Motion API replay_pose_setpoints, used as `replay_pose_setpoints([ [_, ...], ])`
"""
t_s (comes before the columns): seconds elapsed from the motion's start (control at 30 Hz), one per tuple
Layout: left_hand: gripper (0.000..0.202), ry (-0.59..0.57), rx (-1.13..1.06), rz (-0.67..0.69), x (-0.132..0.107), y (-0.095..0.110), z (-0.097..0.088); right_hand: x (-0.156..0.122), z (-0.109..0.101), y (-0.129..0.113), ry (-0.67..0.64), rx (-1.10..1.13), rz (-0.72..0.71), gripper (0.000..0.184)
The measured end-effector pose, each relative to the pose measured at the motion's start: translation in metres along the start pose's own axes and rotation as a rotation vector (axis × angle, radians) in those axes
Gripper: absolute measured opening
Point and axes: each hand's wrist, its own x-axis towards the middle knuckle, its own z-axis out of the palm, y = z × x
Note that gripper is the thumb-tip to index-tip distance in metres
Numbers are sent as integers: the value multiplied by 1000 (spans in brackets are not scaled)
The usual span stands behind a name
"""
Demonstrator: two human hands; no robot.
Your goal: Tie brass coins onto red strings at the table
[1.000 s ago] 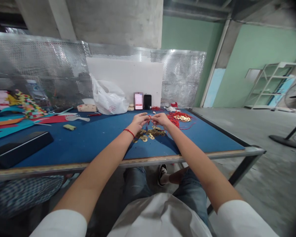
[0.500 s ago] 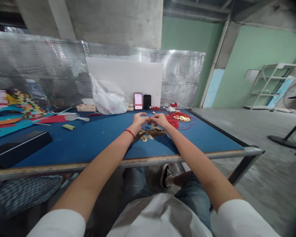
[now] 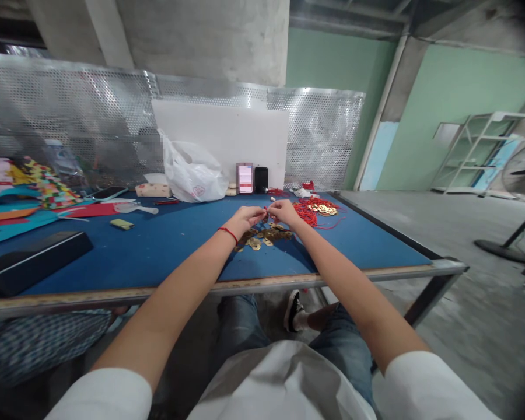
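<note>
My left hand and my right hand meet over the middle of the blue table, fingertips pinched close together. Between them is a short bit of red cord, with what looks like a coin hanging just under it, partly hidden by the fingers. Both hands are closed on this cord. Right below lies a loose pile of brass-coloured coins with holes. Beyond my right hand is a heap of red cords, and golden coins rest on it.
A white plastic bag, two upright phones and a tissue pack stand along the back. At left are a black speaker box, coloured paper and a small yellowish-green block. The metal table edge runs before my lap.
My left hand's fingers have drawn in from a more extended pose, and its wrist has dropped slightly. The right hand stays nearly in place, still pinching the cord.
</note>
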Motion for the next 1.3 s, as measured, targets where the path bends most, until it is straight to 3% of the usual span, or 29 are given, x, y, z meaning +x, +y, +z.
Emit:
replay_pose_setpoints([
  [0.23,21,-51,2,-185,-4,5,0,1,0,1,-12,-80,-38,14],
  [0.5,15,-100,-7,-302,-6,13,2,3,0,3,8,-118,-89,18],
  [0.7,12,-91,-5,-99,-3,6,1,3,0,2,25,-118,-103,19],
  [1.0,16,-62,-49,135,1,-6,4,-3,4,-3,45,190,63,16],
  [1.17,12,-122,-86,41,-3,-8,5,-5,4,-1,49,231,86,16],
  [1.3,13,-147,-122,6,-7,-4,5,-2,1,-2,78,77,-99,15],
])
